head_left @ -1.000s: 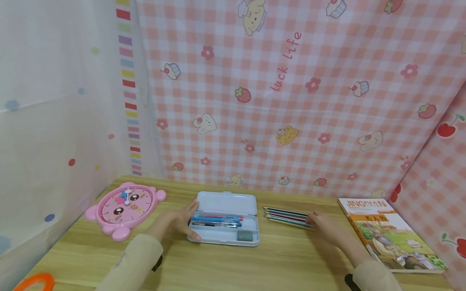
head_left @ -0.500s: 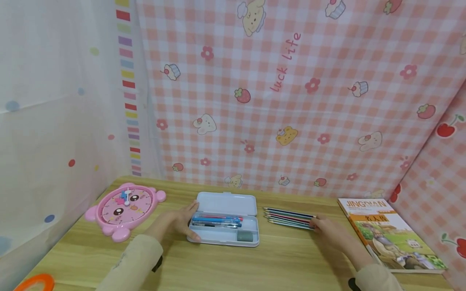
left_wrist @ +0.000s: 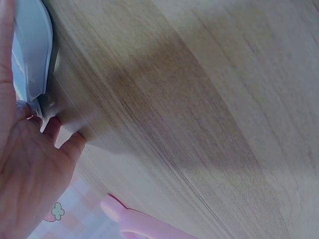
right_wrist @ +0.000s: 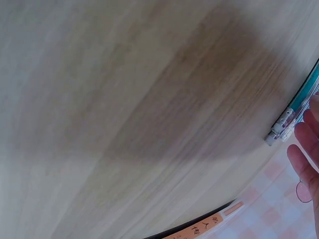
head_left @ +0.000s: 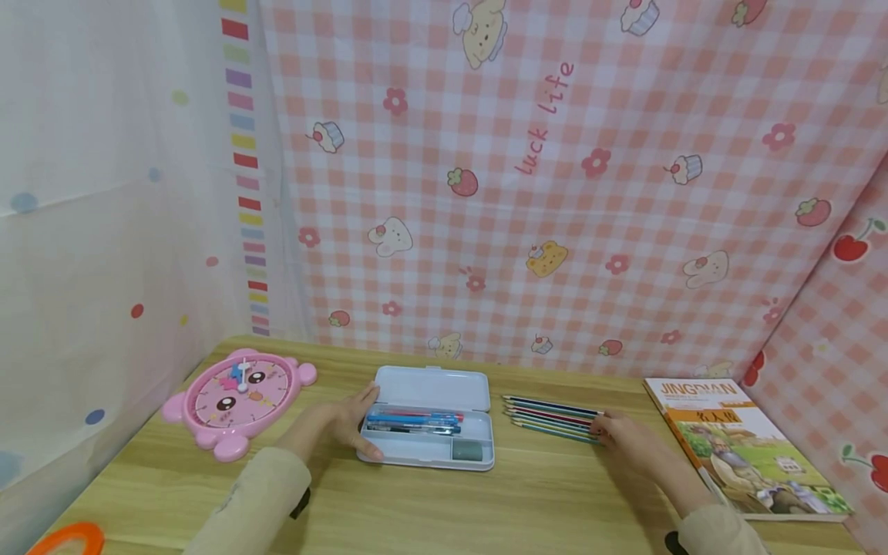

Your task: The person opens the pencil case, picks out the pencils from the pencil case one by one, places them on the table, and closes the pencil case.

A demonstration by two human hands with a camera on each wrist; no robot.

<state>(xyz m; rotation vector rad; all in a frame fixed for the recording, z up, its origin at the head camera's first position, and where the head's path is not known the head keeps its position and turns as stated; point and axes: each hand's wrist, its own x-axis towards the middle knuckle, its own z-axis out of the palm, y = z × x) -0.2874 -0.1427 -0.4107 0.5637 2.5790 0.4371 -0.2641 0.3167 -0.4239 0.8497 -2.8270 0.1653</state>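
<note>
On the wooden table an open white pencil case [head_left: 416, 448] lies with its lid back. Several pens [head_left: 414, 421] and a dark green eraser [head_left: 467, 450] are inside. My left hand [head_left: 344, 426] rests at the case's left end, thumb at the front corner and fingers spread toward the hinge; the left wrist view shows this hand [left_wrist: 35, 164] beside the case's rounded end. To the right, several pencils [head_left: 548, 417] lie side by side, points leftward. My right hand [head_left: 624, 439] holds their right ends at the fingertips; in the right wrist view a teal pencil [right_wrist: 306, 92] shows its eraser end.
A pink toy clock [head_left: 243, 393] lies at the left. At the right is a magazine [head_left: 749, 455] with an orange and green cover. Part of an orange ring-shaped object [head_left: 86, 532] shows at the lower left. A pink checked cloth [head_left: 541, 193] hangs behind the table.
The near pencils have slid slightly to the right and toward me, and they now lie a little more fanned. The right hand has shifted slightly right; the left hand has stayed put.
</note>
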